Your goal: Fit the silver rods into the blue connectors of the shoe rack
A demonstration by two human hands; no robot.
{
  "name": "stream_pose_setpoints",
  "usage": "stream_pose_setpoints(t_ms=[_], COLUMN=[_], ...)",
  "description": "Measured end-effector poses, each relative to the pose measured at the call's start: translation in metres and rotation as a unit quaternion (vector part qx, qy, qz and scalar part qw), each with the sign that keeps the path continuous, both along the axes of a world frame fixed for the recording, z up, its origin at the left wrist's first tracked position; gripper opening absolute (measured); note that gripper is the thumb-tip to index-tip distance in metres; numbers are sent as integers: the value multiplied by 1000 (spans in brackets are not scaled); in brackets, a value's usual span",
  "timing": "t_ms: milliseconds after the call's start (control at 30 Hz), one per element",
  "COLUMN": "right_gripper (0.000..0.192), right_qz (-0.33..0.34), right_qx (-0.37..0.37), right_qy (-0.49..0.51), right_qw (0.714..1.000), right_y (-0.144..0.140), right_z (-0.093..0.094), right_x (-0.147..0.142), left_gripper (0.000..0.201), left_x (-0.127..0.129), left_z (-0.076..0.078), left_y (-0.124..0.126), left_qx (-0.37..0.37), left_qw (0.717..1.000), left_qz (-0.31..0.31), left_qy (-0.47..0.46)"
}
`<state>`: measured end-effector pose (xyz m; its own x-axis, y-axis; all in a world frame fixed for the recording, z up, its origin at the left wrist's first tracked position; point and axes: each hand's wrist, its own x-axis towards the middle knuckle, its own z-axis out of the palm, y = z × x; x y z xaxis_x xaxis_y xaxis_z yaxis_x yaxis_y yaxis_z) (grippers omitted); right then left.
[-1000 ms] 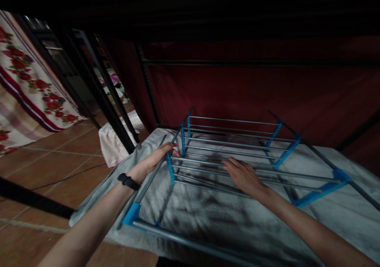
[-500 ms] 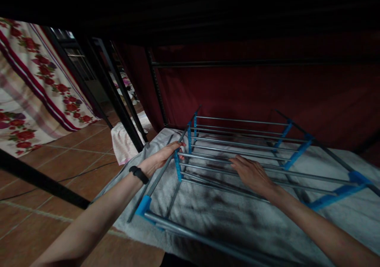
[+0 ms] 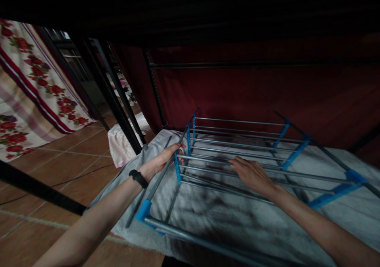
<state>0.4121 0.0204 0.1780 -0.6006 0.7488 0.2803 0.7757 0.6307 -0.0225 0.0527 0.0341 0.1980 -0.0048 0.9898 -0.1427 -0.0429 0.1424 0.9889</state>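
A shoe rack of thin grey metal tubes and blue plastic connectors (image 3: 177, 168) lies low on a grey blanket (image 3: 208, 215). My left hand (image 3: 169, 154), with a black band on its wrist, is closed around the rack's left side pole beside a blue connector. Farther right, my right hand (image 3: 252, 176) lies over a middle crosswise tube (image 3: 208, 160) with its fingers bent together on it. The thumb and the undersides of those fingers are hidden. A thick front tube (image 3: 190, 234) runs from the blue corner joint (image 3: 143, 210) toward the lower right.
A loose grey tube (image 3: 139, 203) lies on the blanket left of the rack. Black metal posts (image 3: 114, 101) stand at the left, and a dark red cloth (image 3: 237, 93) hangs behind. A floral cloth (image 3: 38, 81), a striped cloth (image 3: 120, 144) and a cable (image 3: 59, 184) are over brown tiles.
The view has shifted slightly to the right, so the background sits a little farther left. Both hands keep their places on the rack, which has barely moved.
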Motion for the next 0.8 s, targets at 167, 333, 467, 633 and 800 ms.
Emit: stream_pose_setpoints(t_ms=[167, 333, 467, 633, 800], right_gripper=[39, 41, 39, 38, 39], right_qz=[-1, -8, -7, -7, -28], right_qx=[14, 20, 17, 5, 7], right_qy=[-30, -33, -14, -5, 14], right_qw=[999, 999, 1000, 1000, 999], right_y=[-1, -1, -1, -2, -1], right_z=[0, -2, -1, 1, -2], right_x=[-1, 0, -1, -2, -5], left_gripper=[30, 31, 32, 30, 28], left_x=[5, 6, 3, 0, 3], left_z=[6, 8, 2, -4, -1], left_y=[-4, -5, -2, 0, -1], left_qx=[-7, -8, -7, -1, -1], left_qw=[1000, 1000, 1000, 999, 1000], left_qz=[-19, -25, -30, -33, -18], left_qy=[15, 3, 0, -7, -4])
